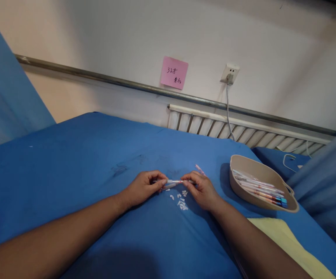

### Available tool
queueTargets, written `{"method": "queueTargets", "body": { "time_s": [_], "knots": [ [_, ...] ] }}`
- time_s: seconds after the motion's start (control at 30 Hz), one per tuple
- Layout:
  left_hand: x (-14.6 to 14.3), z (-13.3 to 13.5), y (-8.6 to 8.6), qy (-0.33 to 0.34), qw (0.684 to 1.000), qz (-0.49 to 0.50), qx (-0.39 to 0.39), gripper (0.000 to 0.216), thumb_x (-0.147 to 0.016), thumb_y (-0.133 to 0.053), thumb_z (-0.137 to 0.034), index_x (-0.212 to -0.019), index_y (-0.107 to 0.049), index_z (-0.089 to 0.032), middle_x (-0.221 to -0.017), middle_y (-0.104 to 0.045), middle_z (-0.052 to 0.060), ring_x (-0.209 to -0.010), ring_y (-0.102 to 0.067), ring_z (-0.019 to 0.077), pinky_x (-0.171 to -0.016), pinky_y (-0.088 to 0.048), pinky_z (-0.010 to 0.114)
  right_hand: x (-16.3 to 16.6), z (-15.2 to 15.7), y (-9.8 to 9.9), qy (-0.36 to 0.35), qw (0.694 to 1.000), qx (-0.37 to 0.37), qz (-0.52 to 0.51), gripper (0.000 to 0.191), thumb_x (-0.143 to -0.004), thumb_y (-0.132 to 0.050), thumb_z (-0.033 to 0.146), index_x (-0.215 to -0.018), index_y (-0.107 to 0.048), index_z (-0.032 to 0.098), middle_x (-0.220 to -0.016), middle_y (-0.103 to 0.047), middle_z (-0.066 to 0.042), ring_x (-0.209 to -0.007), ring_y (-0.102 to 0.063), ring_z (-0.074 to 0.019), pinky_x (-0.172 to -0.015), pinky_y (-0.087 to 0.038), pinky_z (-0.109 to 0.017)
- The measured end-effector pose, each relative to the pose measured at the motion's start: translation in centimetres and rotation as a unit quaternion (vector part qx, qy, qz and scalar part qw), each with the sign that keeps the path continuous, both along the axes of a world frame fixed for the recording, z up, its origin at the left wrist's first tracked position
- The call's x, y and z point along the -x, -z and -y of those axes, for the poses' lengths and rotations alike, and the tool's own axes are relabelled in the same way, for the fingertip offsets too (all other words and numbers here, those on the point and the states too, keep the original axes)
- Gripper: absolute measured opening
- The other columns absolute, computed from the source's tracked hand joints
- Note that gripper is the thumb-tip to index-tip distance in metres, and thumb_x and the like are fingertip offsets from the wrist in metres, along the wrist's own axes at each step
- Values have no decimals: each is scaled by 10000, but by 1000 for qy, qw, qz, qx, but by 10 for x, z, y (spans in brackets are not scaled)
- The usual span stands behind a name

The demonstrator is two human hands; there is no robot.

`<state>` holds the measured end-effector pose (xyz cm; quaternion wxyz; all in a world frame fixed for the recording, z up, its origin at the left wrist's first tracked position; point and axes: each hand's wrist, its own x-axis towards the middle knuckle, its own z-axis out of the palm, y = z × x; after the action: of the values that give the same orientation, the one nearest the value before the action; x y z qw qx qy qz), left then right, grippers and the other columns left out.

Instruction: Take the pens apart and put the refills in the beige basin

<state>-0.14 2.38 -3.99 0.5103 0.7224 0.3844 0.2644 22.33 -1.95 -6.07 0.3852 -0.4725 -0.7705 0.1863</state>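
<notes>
My left hand (144,188) and my right hand (202,190) rest on a blue cloth (77,170) and pinch the two ends of a thin white pen (174,182) held level between them. A second pale pen part (169,186) lies just under it by my left fingers. Several small white bits (182,201) lie scattered on the cloth below the pen. Another pink patterned pen (200,169) lies just beyond my right hand.
A beige tray (245,161) holding several pens stands to the right. A yellow sheet (284,236) lies at the near right. Behind are a wall rail, a radiator (243,131), a socket with cable (229,73) and a pink note (174,72).
</notes>
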Motion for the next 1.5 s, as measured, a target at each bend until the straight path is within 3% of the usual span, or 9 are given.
{"method": "queueTargets", "body": {
  "time_s": [0.23, 0.43, 0.63, 0.8, 0.97, 1.1, 1.27, 1.4, 1.5],
  "knots": [
    [-1, 2, 3, 8, 1000, 10, 29, 258, -807, -551, -388, -862, -626, -148, -695, -637, 9, -569, -544, 112, -580, -454, 238, 0, 2, -1, -1, 1000, 3, -7, 146, -867, -532, 240, -955, -643, 206, -829, -620, -30, -750, -579, -146, -692, -450, -265],
    [0, 3, 2, 10, 999, -11, -50, 211, -782, -595, -335, -907, -640, -171, -799, -639, 11, -725, -567, 142, -674, -454, 253, 1, 1, 1, -4, 1000, 12, -7, 147, -873, -523, 252, -928, -653, 212, -808, -622, -23, -743, -576, -146, -686, -442, -261],
    [-4, 5, 5, -43, 997, 66, 2, 479, -768, -604, -390, -1180, -487, -175, -1000, -631, 68, -767, -598, 156, -659, -483, 277, 3, 0, 6, 23, 999, 18, -44, 164, -885, -498, 273, -944, -640, 215, -836, -634, -26, -766, -590, -152, -698, -456, -265],
    [-4, 2, 6, -35, 998, 44, 21, 237, -794, -567, -385, -812, -593, -150, -719, -607, 14, -640, -561, 127, -635, -465, 268, 4, 2, 3, 13, 1000, 1, -14, 170, -887, -494, 266, -941, -648, 218, -835, -642, -33, -772, -594, -158, -704, -454, -274],
    [-4, 2, 9, -51, 992, 110, 33, 457, -693, -683, -294, -1115, -542, -190, -1001, -633, 64, -882, -598, 179, -747, -490, 304, 3, 1, 3, 18, 1000, -5, -14, 171, -883, -495, 257, -943, -650, 220, -839, -647, -38, -780, -598, -164, -711, -460, -281],
    [-5, 2, 10, -48, 994, 76, 60, 265, -786, -580, -395, -871, -597, -145, -725, -621, 18, -619, -565, 121, -631, -472, 274, 4, 2, 3, 17, 1000, -9, -16, 166, -877, -510, 266, -940, -656, 220, -830, -648, -38, -768, -602, -163, -706, -465, -279],
    [-6, 2, 8, -56, 992, 114, 26, 399, -650, -707, -288, -1011, -577, -180, -999, -625, 49, -885, -585, 167, -758, -472, 279, 3, 3, 1, 18, 1000, -14, -21, 155, -871, -526, 263, -931, -666, 231, -830, -656, -28, -776, -609, -161, -716, -466, -285],
    [-5, -1, 11, -48, 995, 52, 65, 297, -783, -564, -431, -886, -583, -153, -724, -615, 11, -607, -552, 126, -600, -458, 266, 4, 2, 0, 21, 999, -20, -14, 152, -864, -538, 263, -922, -675, 233, -807, -658, -24, -754, -608, -161, -692, -461, -285],
    [-3, -2, 14, -18, 998, 53, 6, 194, -729, -632, -345, -782, -596, -162, -807, -622, 19, -734, -575, 145, -695, -468, 277, 5, 2, 1, 20, 1000, -12, -3, 144, -856, -547, 271, -905, -679, 237, -796, -662, -23, -737, -609, -162, -677, -459, -287]
  ]
}}
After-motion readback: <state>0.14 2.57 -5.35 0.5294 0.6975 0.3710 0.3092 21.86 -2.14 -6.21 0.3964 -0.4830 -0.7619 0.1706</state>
